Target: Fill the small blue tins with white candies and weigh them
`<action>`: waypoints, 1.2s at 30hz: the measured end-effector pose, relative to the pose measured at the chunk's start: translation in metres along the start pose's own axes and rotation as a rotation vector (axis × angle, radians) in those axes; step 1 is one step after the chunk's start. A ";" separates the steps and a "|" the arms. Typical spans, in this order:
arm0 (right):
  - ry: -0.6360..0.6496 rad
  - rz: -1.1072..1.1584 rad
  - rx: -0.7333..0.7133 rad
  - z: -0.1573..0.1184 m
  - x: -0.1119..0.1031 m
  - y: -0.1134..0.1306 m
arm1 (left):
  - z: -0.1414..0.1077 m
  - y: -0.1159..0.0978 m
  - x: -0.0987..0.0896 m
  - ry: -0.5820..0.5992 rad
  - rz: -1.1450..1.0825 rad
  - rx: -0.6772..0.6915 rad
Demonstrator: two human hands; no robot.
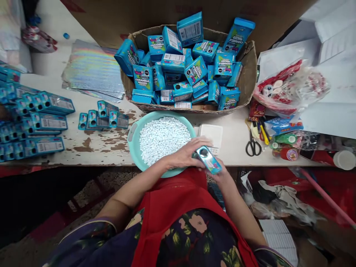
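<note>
A small blue candy box (209,160) is held over the table's front edge, its end with a dark round opening turned up toward me. My right hand (221,173) wraps around its lower right side. My left hand (187,152) closes on its left side, thumb below and fingers along the far end; those fingers are smeared by motion. Just left of the box, a turquoise basin (133,148) full of small white candies (164,139) overhangs the edge, under my left forearm. Behind my hands lies a white kitchen scale (213,132), partly covered by the left fingers.
A cardboard carton (125,87) heaped with blue boxes stands behind the basin. More boxes (50,124) are stacked at left, with a small group (104,118) beside them. Silvery sheets (89,70) lie farther back. Black scissors (252,146) and plastic bags (294,89) are at right.
</note>
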State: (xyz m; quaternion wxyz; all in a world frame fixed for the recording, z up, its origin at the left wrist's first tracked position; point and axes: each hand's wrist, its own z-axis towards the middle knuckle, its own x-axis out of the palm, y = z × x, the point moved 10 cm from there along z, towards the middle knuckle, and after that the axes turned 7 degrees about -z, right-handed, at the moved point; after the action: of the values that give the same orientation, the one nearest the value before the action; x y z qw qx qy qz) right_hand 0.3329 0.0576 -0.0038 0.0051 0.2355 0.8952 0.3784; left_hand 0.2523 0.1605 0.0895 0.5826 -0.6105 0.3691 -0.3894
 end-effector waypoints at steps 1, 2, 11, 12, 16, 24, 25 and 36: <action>-0.026 0.004 -0.052 -0.003 0.003 0.004 | 0.000 0.001 0.006 0.014 -0.056 -0.019; -0.060 0.013 -0.128 -0.007 0.002 0.011 | -0.002 0.006 0.006 -0.017 -0.098 -0.065; -0.300 -0.291 -0.451 -0.021 -0.005 0.061 | -0.037 0.052 -0.067 -0.295 0.241 -0.229; -0.329 -0.268 -0.464 -0.021 -0.006 0.064 | -0.044 0.062 -0.094 -0.433 0.377 -0.261; -0.320 -0.250 -0.455 -0.019 0.006 0.062 | -0.050 0.105 -0.128 -0.546 0.750 -0.438; -0.390 -0.534 -0.711 -0.035 0.041 0.074 | -0.055 0.119 -0.099 -0.606 0.611 -0.550; -0.403 -0.603 -0.743 -0.038 0.045 0.076 | -0.062 0.119 -0.103 -0.668 0.479 -0.535; -0.301 -1.125 -0.962 -0.044 0.117 0.079 | -0.081 0.031 -0.106 -0.912 -0.732 -0.068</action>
State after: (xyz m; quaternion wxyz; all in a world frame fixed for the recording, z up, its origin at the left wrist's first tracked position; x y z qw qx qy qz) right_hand 0.2539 0.1253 0.1007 0.4220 -0.2361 0.6060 0.6316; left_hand 0.1340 0.2204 0.0556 0.4902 -0.8225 -0.1415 -0.2514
